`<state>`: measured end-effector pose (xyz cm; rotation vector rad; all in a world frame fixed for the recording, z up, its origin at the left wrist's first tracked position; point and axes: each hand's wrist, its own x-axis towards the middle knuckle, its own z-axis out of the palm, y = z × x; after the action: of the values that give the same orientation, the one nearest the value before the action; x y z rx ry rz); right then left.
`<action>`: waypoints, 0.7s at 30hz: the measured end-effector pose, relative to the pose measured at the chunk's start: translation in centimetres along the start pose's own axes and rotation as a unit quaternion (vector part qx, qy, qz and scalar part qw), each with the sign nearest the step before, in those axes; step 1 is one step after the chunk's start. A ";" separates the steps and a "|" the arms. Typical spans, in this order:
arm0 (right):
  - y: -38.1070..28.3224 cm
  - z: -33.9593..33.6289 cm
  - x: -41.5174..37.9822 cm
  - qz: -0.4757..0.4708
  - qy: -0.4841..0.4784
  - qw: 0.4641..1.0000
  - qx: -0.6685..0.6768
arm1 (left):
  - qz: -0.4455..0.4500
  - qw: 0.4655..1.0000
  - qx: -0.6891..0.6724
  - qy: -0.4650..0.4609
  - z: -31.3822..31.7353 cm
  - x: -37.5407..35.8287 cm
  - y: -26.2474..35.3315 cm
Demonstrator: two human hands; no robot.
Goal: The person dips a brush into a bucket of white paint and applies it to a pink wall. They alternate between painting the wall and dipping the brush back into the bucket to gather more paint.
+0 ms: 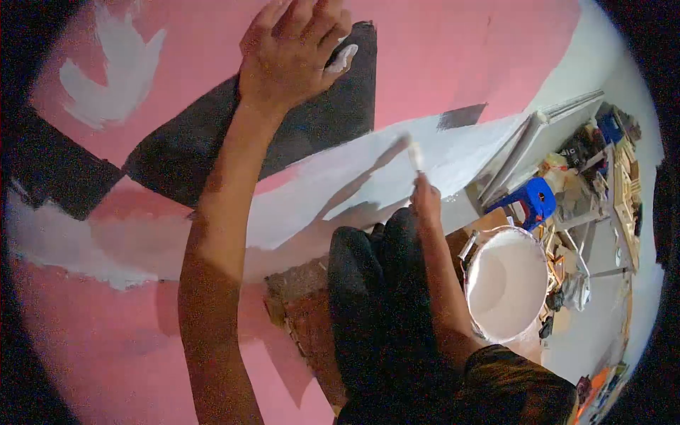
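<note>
My right hand (426, 200) is closed around the handle of a paintbrush (416, 157), its pale bristles pointing up at the white-painted band (453, 152) of the wall. The brush throws a long shadow across that band. Higher up, my left hand (290, 60) leans against the wall over a black painted shape (329, 117), fingers spread and slightly bent. Something white covers the area of its thumb; whether it is paint or a wrapping, I cannot make out. Beside my right forearm stands a white paint bucket (508, 283) with paint-smeared rim and pale paint inside.
Pink paint (439, 57) surrounds the black shapes, with a white brushed patch (117, 64) at upper left. A blue plastic stool (531, 202) stands behind the bucket. Framed panels (513, 149) lean near the wall, and mixed clutter (574, 177) lines the right side. Cardboard (304, 312) lies below.
</note>
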<state>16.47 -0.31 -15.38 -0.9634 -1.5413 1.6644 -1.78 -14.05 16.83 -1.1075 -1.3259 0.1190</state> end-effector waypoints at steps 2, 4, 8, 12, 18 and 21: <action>0.3 0.6 0.2 0.130 0.139 0.965 0.178 | -0.007 0.999 0.000 0.034 0.6 -0.2 0.3; 1.0 1.9 0.3 0.121 0.101 0.973 0.169 | -0.024 0.996 -0.018 0.079 1.5 0.0 0.8; -0.4 11.7 -6.9 -0.016 -0.063 0.986 -0.156 | -0.014 0.999 -0.001 0.048 0.9 0.1 0.9; 1.4 19.1 -18.9 -0.071 -0.209 0.960 -0.175 | -0.004 0.999 0.010 0.038 1.2 0.0 0.6; -2.2 15.2 -15.6 -0.111 -0.445 0.856 -0.240 | -0.008 1.000 -0.024 0.018 1.1 -0.3 0.9; -6.2 8.7 -8.7 0.062 -0.347 0.934 -0.048 | -0.019 0.997 -0.071 0.023 2.0 -0.6 1.1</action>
<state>13.32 -11.61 -8.26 -0.5360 -2.0559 2.1818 -3.04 -12.71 15.29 -1.1968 -1.3299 -0.0289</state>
